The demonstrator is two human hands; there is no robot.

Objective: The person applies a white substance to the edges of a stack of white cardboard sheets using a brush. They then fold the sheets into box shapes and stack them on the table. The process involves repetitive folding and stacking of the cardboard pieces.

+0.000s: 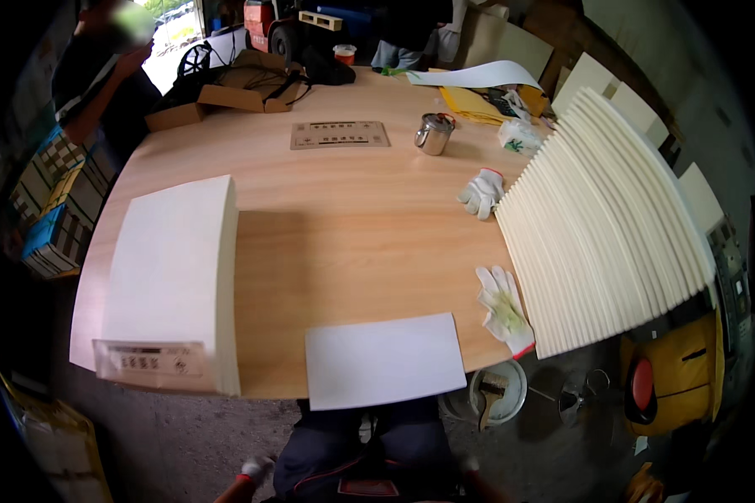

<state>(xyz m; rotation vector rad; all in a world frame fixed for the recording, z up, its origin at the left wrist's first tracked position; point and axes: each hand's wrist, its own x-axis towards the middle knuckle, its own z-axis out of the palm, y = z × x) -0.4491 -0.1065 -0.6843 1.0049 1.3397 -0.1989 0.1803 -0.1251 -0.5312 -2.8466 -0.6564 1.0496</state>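
Observation:
My left hand wears a white glove with a red cuff and hangs low beside my thigh, below the table's front edge. Only a small part of my right hand shows at the bottom, also under the table. Neither hand touches anything I can see. Closest to them, a single white sheet lies at the front edge of the wooden table, overhanging it slightly. A thick stack of white sheets lies at the left with a printed cardboard template on its near end. A wide fan of cream sheets fills the right.
Two loose white gloves lie beside the fan. A metal mug, another printed template, cardboard boxes and papers sit at the far end. A white bucket with a brush stands on the floor. Another person stands far left.

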